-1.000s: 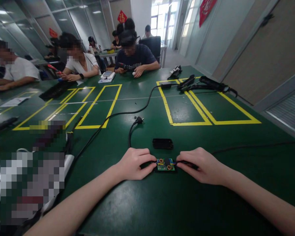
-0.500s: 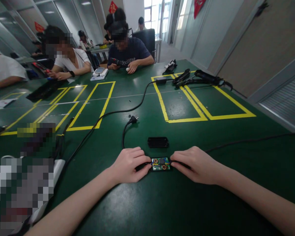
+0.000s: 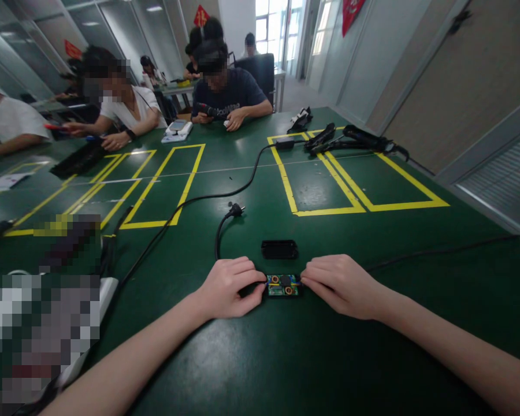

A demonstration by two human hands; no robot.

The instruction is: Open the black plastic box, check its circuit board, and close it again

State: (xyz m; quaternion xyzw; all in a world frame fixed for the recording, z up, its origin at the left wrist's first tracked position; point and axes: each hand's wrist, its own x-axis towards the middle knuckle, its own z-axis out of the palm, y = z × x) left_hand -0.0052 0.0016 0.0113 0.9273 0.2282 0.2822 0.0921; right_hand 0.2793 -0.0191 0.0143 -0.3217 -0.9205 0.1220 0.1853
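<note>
A small green circuit board [image 3: 283, 285] with copper coils and coloured wires lies in a dark shallow case between my hands. My left hand [image 3: 236, 289] pinches the black power cable at the board's left end, with its fingertips close against the case. At the right end, my right hand [image 3: 340, 287] holds the other black cable [image 3: 442, 251] between thumb and fingers. Just beyond the board sits a black plastic case half [image 3: 279, 249], its hollow side up. A mains plug [image 3: 236, 210] on a short bend of cable rests beyond my left hand.
A long black cable with an inline box [image 3: 285, 143] crosses the green table [image 3: 251, 370]. Yellow tape outlines [image 3: 329, 212] mark its surface. Black tools [image 3: 364, 137] lie at the far right. Several people sit opposite; a blurred white object is at the near left.
Both hands and the board have shifted very slightly away from me, and the grip looks the same. Across the table, a person in white has moved a hand with a red object leftward.
</note>
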